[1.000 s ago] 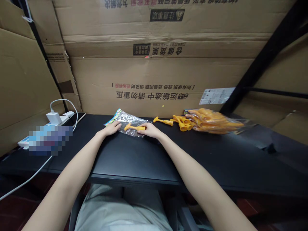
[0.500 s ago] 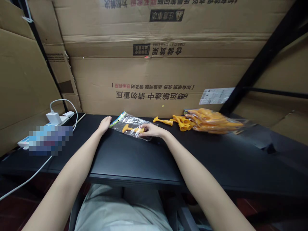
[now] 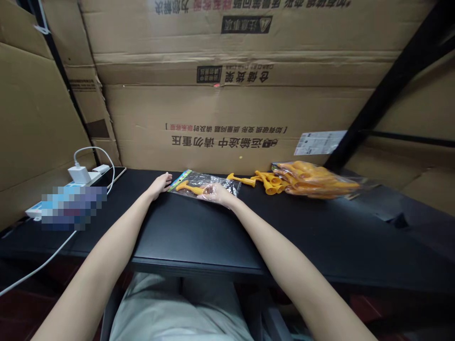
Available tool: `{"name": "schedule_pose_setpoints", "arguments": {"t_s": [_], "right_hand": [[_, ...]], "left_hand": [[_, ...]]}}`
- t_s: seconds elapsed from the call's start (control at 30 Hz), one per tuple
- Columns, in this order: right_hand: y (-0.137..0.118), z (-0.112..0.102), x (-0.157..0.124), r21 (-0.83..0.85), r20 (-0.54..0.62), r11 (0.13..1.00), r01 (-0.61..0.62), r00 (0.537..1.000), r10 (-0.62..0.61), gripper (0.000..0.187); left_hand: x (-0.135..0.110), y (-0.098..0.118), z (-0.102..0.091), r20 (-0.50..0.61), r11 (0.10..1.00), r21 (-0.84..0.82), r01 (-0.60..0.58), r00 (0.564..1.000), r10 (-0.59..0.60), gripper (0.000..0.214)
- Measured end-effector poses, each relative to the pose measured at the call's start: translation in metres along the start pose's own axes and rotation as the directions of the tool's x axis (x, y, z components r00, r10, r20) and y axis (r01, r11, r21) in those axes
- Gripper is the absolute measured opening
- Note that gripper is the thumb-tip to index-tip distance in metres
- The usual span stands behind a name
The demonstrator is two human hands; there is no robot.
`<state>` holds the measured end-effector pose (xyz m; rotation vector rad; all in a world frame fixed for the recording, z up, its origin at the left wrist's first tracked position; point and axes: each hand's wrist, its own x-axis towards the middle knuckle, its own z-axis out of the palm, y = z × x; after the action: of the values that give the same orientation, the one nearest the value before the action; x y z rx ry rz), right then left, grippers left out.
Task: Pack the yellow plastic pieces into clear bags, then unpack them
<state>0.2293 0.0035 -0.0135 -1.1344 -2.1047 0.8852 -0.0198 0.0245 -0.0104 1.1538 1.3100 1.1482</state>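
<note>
The piece (image 3: 189, 188) is orange, the header (image 3: 179, 180) blue-green, the bag (image 3: 203, 177) clear, the table (image 3: 199, 232) black.

Left hand: the person's bare left hand (image 3: 159, 186) rests at the coloured header end of a flat, clear plastic bag (image 3: 227, 182), fingers extended.
Right hand: the bare right hand (image 3: 218, 193) lies within the bag's outline, fingers around one end of an orange-yellow plastic piece with a T-shaped handle (image 3: 194, 190); inside or over the film, I cannot tell.
Loose orange pieces: one slim T-handled orange piece (image 3: 245, 180) lies just beyond the bag, near a small heap of orange pieces with flared, hollow ends (image 3: 270, 188).
Filled bag: a bulging clear bag of orange pieces (image 3: 311, 179) touches that heap.
Surface: matte black tabletop (image 3: 195, 232).
</note>
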Motion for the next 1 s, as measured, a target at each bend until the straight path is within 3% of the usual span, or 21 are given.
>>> {"name": "schedule_pose_setpoints", "arguments": {"t_s": [0.13,0.3,0.43,0.8,1.0], "right_hand": [[-0.007,0.005,-0.001,0.118,0.036,0.991,-0.069,0.997,0.065,0.049],[-0.01,0.009,-0.001,0.14,0.013,0.987,-0.08,0.997,0.079,0.047],[-0.006,0.009,-0.001,0.153,-0.008,0.986,-0.071,0.997,0.073,0.042],[0.006,0.008,0.006,0.23,0.075,0.972,-0.054,0.996,0.038,0.055],[0.007,0.003,0.006,0.216,0.084,0.972,-0.091,0.994,0.074,0.052]], "left_hand": [[0.0,0.0,0.002,-0.005,0.998,-0.059,0.005,1.0,-0.005,0.032],[0.001,-0.002,0.002,-0.019,0.998,-0.058,-0.009,1.0,0.008,0.031],[0.002,-0.003,0.004,-0.042,0.999,-0.019,-0.03,0.999,0.029,0.031],[0.001,-0.003,0.0,-0.102,0.993,0.043,-0.11,0.988,0.114,0.028],[0.007,-0.009,-0.004,-0.081,0.968,0.176,-0.178,0.978,0.195,0.027]]}}
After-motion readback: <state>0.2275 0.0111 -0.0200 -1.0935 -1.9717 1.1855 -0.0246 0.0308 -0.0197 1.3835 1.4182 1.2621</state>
